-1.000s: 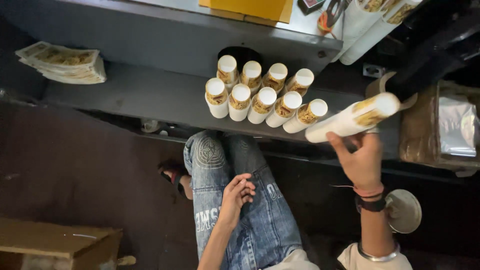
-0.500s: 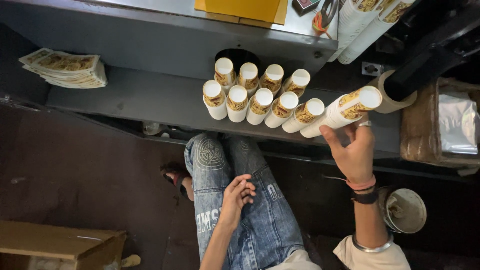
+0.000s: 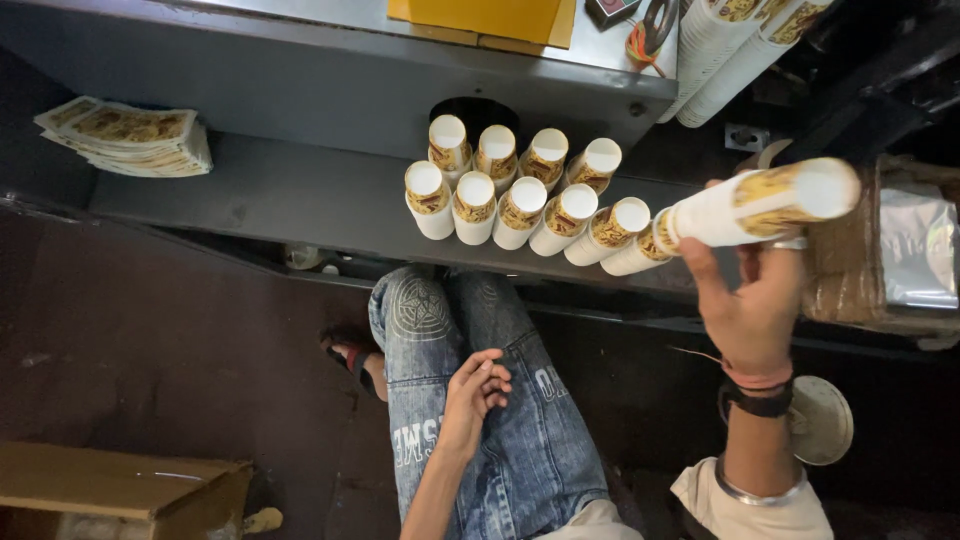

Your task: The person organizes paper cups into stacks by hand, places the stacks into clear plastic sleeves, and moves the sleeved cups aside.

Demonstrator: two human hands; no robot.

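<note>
Seen from above, a seated person's right hand (image 3: pixel 752 305) has its grip clamped around a tilted stack of paper cups (image 3: pixel 745 208), held just above the right end of a grey shelf (image 3: pixel 300 195). Two rows of like stacks (image 3: pixel 520 190) stand along the shelf's middle, touching one another. The left hand (image 3: pixel 476 388) rests loosely curled on a denim-clad knee (image 3: pixel 520 440), holding nothing. Printed sheets (image 3: pixel 130 135) lie at the shelf's left end. To set this stack well, it likely wants lowering upright beside the front row's right end, without nudging its neighbours.
</note>
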